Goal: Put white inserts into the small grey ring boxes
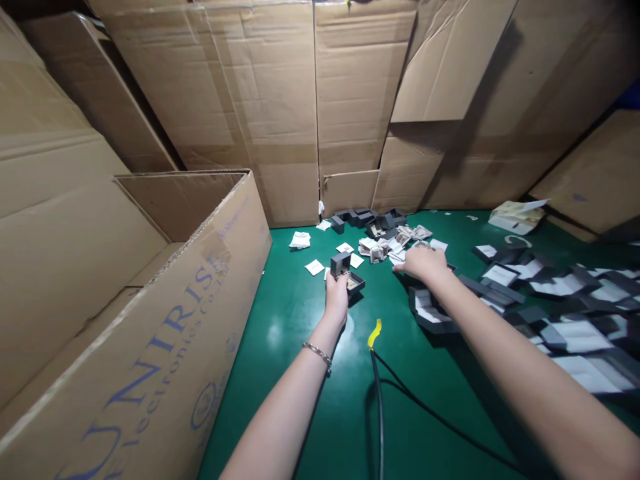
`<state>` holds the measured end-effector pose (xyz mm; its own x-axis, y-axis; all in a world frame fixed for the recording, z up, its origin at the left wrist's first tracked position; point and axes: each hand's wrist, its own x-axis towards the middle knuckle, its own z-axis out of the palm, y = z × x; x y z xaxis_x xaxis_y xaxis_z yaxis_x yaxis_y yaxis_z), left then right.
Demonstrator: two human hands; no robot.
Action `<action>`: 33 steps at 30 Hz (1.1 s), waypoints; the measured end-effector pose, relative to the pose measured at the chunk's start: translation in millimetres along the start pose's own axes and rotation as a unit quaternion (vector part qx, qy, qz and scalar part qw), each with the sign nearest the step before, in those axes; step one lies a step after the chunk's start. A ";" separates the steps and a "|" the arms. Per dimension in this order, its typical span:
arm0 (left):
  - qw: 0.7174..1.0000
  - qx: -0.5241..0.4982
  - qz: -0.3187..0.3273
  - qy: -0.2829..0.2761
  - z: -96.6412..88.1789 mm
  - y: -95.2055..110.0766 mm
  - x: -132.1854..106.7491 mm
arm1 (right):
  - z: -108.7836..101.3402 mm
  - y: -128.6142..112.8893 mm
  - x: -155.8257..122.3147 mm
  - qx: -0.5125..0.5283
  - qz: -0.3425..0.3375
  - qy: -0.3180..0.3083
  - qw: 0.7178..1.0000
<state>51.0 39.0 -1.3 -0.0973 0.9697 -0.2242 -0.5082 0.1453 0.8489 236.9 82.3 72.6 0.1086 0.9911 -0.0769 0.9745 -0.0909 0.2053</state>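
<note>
My left hand (337, 292) is closed around a small dark hinged box (341, 263) whose lid stands raised, showing a beige lining. Farther right, my right hand (424, 261) reaches over a heap of folded papers (376, 249), fingers pointing left and down. Its fingertips are at the papers' edge, and whether they pinch anything I cannot make out. Beneath my right wrist lies an open dark box (433, 312) with a white inside. Several white paper squares (315, 267) lie flat beyond my left hand. More small dark boxes (356, 217) are piled at the back.
A large printed carton (220, 293) stands open on the left. Cardboard walls (280, 113) close off the back. Many open dark boxes with white insides (575, 333) spread across the right. A black cable (381, 413) with a yellow tag (375, 333) lies on the green table (320, 413).
</note>
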 end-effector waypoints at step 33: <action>0.983 -0.161 -0.081 -0.044 0.4 20.4 -13.8 | -4.4 -75.2 -70.8 0.793 -0.012 0.114 0.599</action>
<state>42.3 28.6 19.3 0.0750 0.9542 -0.2895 -0.7571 0.2434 0.6062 155.0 19.4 66.9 0.2370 0.9650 0.1120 -0.0434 0.1257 -0.9911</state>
